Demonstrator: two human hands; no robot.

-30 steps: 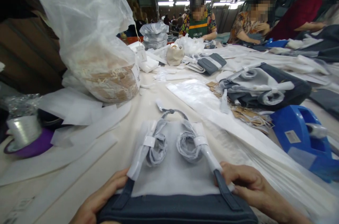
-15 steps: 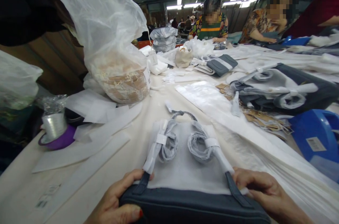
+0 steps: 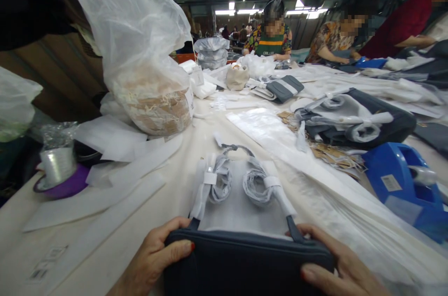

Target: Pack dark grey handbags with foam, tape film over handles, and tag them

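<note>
A dark blue-grey handbag (image 3: 241, 263) is between my two hands at the bottom of the head view. My left hand (image 3: 154, 254) grips its left end, thumb on the near face and fingers behind. At the right end my right hand (image 3: 336, 258) holds it the same way, thumb in front. White wrapping sheet (image 3: 224, 219) lies behind the bag's edge. On it rest two coiled straps (image 3: 257, 186) wrapped in translucent film and bound with white bands. A small dark loop handle (image 3: 238, 147) shows at the far end. The bag's lower part is out of frame.
Left are a plastic-wrapped bundle (image 3: 154, 104), a purple tape roll (image 3: 66, 181) and paper sheets (image 3: 115, 184). Right are stacked white plastic bags (image 3: 315, 193), another wrapped dark bag (image 3: 381, 109) and a blue tape dispenser (image 3: 392, 165). A co-worker (image 3: 271, 37) stands across the table.
The handbag has tilted so that its dark near face shows more. My right thumb has come round onto that face. The view has shifted slightly to the right.
</note>
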